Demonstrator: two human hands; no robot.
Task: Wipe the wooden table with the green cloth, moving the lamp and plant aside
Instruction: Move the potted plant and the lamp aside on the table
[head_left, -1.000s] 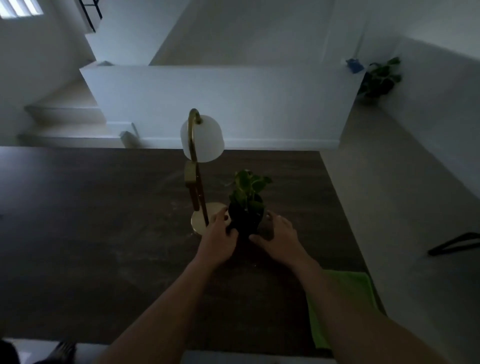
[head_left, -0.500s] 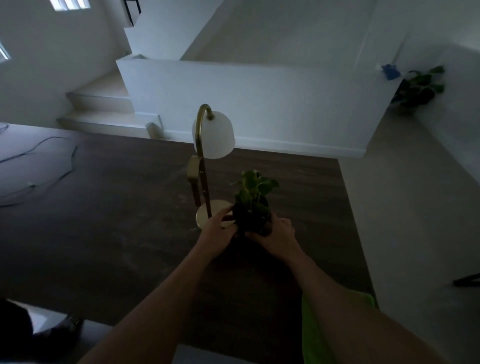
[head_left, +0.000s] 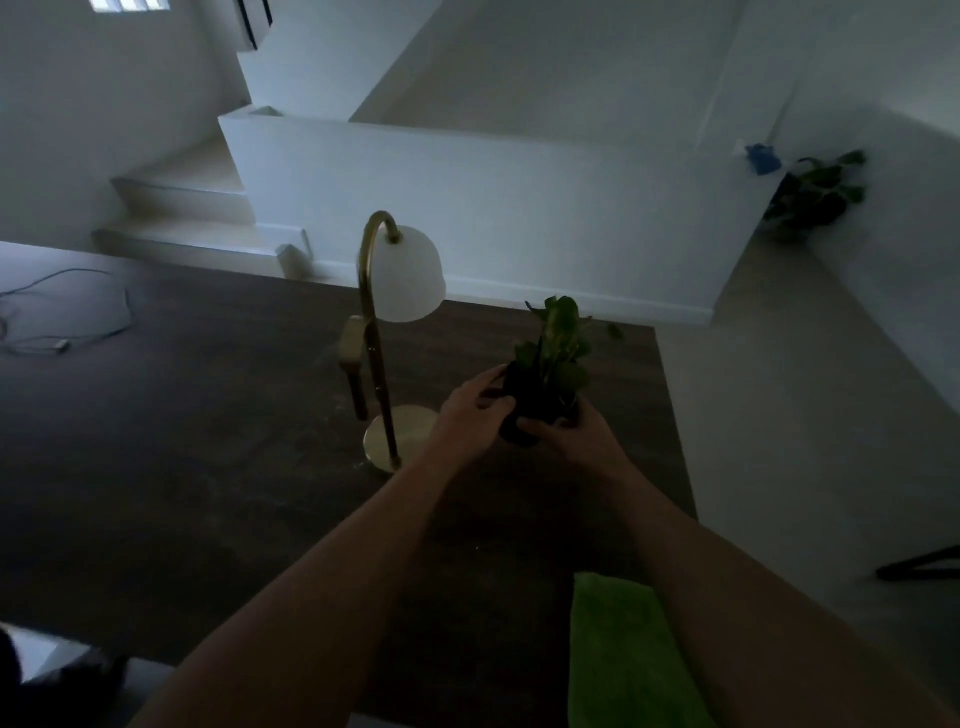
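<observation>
A small green plant (head_left: 553, 345) in a dark pot is held between both hands, lifted off the dark wooden table (head_left: 208, 441) and tilted a little to the right. My left hand (head_left: 470, 415) grips the pot's left side, my right hand (head_left: 569, 439) cups it from below and the right. The brass lamp (head_left: 382, 343) with a white shade stands just left of my hands, its round base on the table. The green cloth (head_left: 618, 654) lies at the table's near right edge, partly under my right forearm.
A cable with a plug (head_left: 62, 317) lies on the table's far left. The table's right edge runs close beside the plant. Beyond are a white half wall (head_left: 493, 208), steps (head_left: 182, 208) and a larger plant (head_left: 815, 195) on the floor at far right.
Both hands closed around the pot and raised the plant off the table, carrying it slightly to the right, away from the lamp base. The lamp and cloth stayed put.
</observation>
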